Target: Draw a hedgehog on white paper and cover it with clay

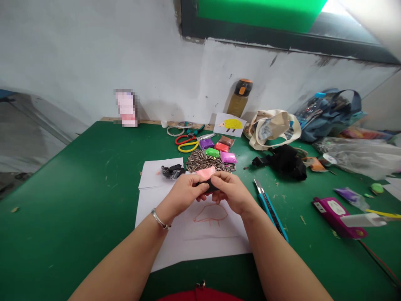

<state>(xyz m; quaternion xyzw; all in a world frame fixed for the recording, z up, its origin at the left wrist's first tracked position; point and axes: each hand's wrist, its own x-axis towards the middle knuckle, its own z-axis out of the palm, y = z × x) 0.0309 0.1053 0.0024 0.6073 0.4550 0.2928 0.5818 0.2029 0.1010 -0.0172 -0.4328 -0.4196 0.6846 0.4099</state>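
Note:
Both hands meet above a white sheet of paper (169, 234) that carries a red outline drawing (210, 213) of an animal. Between my left hand (190, 188) and my right hand (230, 190) is a piece of black modelling clay (210, 185), pinched by thumbs and fingers from both sides. Just beyond the fingertips shows a pink clay packet (206, 172); whether the hands touch it I cannot tell. A crumpled black-and-clear wrapper (173, 171) lies left of my left hand. Behind the hands spreads a pile of small metal pieces (200, 161) with coloured clay packets (222, 147) around it.
To the right lie a blue utility knife (271, 211), a black cloth bundle (288, 162) and a magenta device (338, 217) with a cord. Scissors (188, 144), a hedgehog picture card (229, 124), a bottle (239, 98) and a canvas bag (272, 129) stand toward the wall.

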